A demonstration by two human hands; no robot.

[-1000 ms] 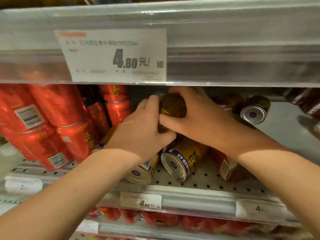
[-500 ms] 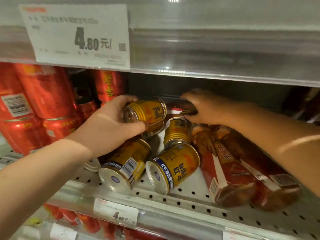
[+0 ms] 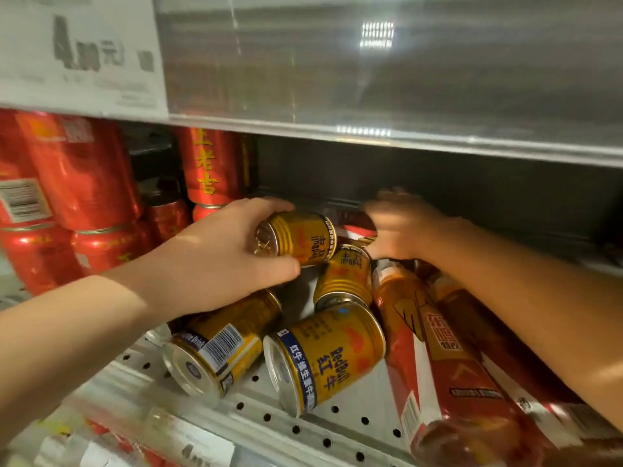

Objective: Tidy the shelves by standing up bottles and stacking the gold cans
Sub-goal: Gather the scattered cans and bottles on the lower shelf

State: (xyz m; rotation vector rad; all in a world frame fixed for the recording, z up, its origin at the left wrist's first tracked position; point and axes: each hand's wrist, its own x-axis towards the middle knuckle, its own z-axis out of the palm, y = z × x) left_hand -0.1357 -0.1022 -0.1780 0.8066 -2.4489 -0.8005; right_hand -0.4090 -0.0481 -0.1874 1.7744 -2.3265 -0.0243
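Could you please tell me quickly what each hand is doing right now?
Left hand: holding a gold can, fingers curled round it.
Right hand: blurred, cannot be told.

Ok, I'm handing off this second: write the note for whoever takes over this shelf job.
Left hand grips the held gold can, on its side, above the others. Right hand reaches deep into the shelf, blurred; grip unclear.
Front-left can and front-right can lie at the shelf edge, rear can behind them. Left bottle and right bottle lie flat beside them.
Done: nothing stacked or stood up in view.
Left: stack four gold cans, stand both bottles.
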